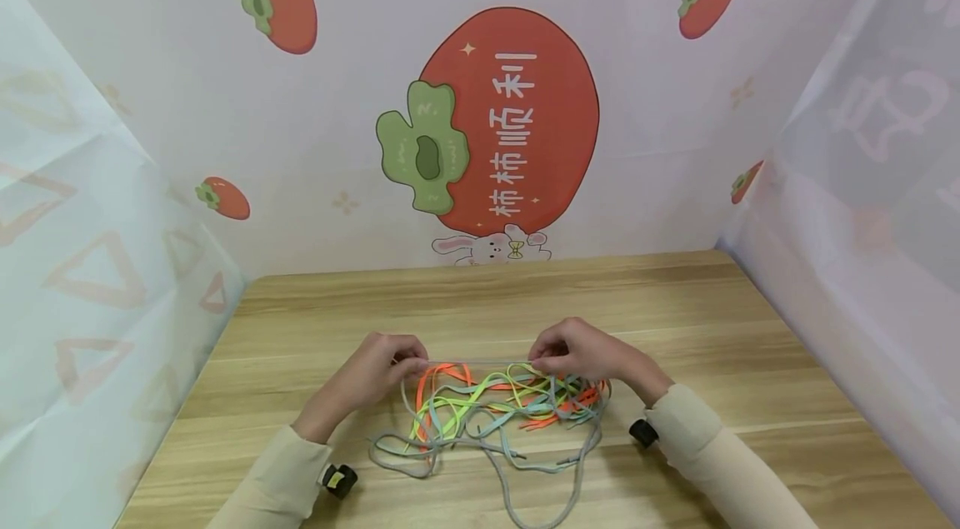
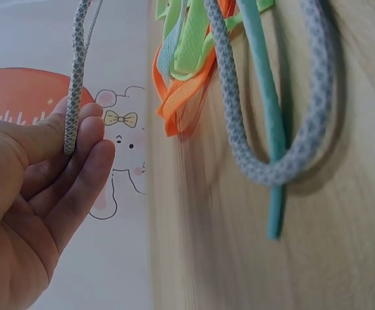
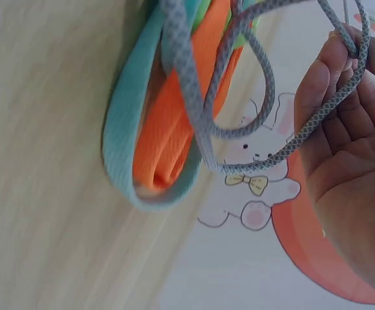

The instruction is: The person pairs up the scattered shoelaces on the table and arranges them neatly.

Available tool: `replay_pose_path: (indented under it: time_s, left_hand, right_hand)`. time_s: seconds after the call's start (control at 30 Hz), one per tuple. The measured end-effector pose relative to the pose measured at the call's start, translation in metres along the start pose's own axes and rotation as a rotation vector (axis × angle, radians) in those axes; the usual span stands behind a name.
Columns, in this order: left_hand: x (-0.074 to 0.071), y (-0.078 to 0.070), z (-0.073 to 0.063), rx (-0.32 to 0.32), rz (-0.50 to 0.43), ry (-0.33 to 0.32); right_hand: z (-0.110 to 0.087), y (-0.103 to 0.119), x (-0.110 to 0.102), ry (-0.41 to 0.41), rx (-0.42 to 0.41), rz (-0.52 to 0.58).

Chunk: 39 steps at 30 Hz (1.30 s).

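Observation:
A round grey patterned shoelace runs nearly straight between my two hands, above the far side of a tangled heap. My left hand pinches it between thumb and fingers; in the left wrist view the grey lace passes under the thumb. On the other side my right hand pinches the lace, with a loop hanging down beside the palm. Flat laces in orange, yellow-green and light teal lie tangled on the table. Grey loops spread over the heap's near side.
The wooden table reaches back to a white printed backdrop with red persimmons and a rabbit. Pale sheets hang along both sides. A small black device sits at the left cuff and another black device at the right cuff.

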<state>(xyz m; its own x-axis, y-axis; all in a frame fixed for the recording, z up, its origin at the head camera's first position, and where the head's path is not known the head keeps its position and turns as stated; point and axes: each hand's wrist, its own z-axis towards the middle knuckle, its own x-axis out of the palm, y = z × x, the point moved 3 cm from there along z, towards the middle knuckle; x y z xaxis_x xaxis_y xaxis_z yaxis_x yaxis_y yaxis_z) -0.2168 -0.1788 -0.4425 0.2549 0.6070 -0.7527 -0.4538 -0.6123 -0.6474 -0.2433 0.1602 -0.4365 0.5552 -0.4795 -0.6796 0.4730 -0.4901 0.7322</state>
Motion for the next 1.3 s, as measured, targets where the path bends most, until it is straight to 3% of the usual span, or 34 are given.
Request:
replay_pose_path:
  time_s: [0.53, 1.3]
  left_hand:
    - [-0.009, 0.017, -0.014, -0.035, -0.036, -0.016]
    - [-0.009, 0.033, -0.021, -0.062, -0.022, -0.013]
  right_hand:
    - [-0.029, -0.025, -0.021, -0.076, 0.055, -0.004]
    - [-0.067, -0.067, -0.040, -0.131, 0.104, -0.028]
